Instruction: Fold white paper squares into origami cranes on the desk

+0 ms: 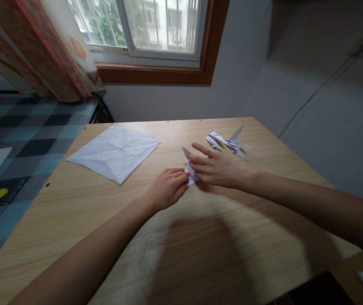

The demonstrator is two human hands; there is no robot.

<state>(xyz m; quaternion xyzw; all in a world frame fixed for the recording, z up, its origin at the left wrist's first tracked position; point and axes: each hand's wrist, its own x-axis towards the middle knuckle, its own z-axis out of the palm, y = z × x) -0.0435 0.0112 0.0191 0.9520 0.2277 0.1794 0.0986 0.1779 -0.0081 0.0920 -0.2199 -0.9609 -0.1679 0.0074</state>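
Folded paper (pixel 192 179) lies partly under both hands (pixel 168 188), their grip unclear, creased sheets (pixel 114 154) left, paper figures (pixel 216 139) beyond.

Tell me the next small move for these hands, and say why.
Probably press the small folded paper flat with the right hand while the left hand steadies it. Both hands are already at the paper, and a pointed end sticks out beyond the right hand.
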